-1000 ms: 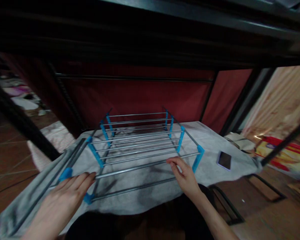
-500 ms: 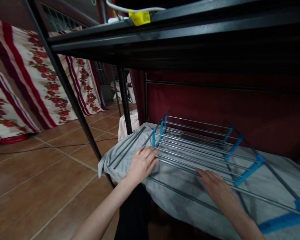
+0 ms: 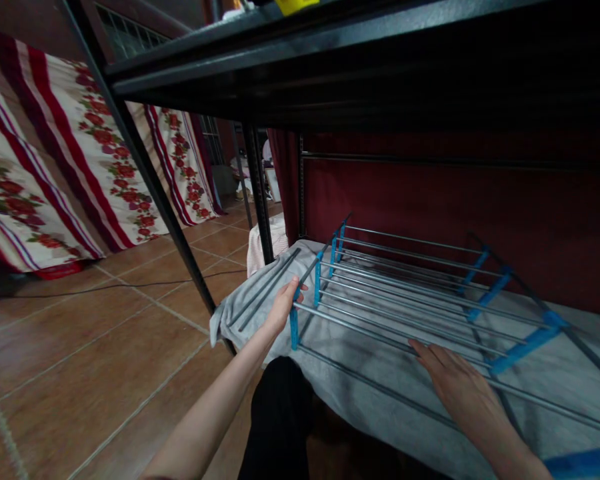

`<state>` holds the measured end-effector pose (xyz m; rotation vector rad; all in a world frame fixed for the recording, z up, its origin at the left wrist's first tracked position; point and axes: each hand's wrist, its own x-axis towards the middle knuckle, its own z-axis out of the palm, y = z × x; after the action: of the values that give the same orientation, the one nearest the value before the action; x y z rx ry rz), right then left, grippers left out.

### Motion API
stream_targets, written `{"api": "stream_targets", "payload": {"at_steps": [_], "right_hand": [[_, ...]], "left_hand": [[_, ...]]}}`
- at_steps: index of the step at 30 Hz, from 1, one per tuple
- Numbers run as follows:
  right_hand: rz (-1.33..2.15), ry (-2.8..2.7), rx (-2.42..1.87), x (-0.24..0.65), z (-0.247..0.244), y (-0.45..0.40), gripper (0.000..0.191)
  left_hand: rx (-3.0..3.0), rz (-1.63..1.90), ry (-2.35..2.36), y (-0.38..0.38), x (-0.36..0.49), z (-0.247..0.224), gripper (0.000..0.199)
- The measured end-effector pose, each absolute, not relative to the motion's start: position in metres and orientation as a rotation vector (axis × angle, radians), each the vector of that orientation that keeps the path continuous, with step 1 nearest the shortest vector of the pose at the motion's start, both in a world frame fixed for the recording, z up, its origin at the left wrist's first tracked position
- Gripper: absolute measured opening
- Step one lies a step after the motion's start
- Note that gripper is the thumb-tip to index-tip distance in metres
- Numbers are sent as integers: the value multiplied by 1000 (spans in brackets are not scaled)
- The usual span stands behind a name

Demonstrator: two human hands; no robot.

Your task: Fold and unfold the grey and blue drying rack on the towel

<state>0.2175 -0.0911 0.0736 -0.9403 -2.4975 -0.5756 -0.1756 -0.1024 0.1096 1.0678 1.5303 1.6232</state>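
A rack of thin grey metal rods with blue plastic connectors (image 3: pixel 525 343) lies on a grey cloth (image 3: pixel 380 417), looking like a partly assembled shoe rack. My left hand (image 3: pixel 284 303) is closed around the rack's left side pole by the front blue connector, thumb on top. Toward the right, my right hand (image 3: pixel 457 383) rests on the front rods with its fingers stretched out, palm down. Two loose grey tubes (image 3: pixel 266 293) lie side by side on the cloth, left of the rack.
A black metal frame (image 3: pixel 145 173) with an upper deck (image 3: pixel 330 50) stands over the rack. Dark red cloth (image 3: pixel 405 193) hangs behind. My knee (image 3: pixel 280 400) is below the front edge. Floral curtains (image 3: pixel 115 147) and a cable (image 3: pixel 105 287) on floor tiles are at left.
My left hand has shifted from lying over the front rods to gripping the left side pole at the front connector, which now shows. My right hand stays on the front rods.
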Motion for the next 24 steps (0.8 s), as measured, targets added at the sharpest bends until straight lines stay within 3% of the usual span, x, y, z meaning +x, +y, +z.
{"api": "stream_targets", "payload": {"at_steps": [11,24], "right_hand": [[-572,-2512,-936,219,70,-89,46],[-576,-2460,-911,209,80,-93,33]], "left_hand": [[1022,1630,1461,-97,-178,99,68],[1047,1491,1409,-101,-180,106,54]]}}
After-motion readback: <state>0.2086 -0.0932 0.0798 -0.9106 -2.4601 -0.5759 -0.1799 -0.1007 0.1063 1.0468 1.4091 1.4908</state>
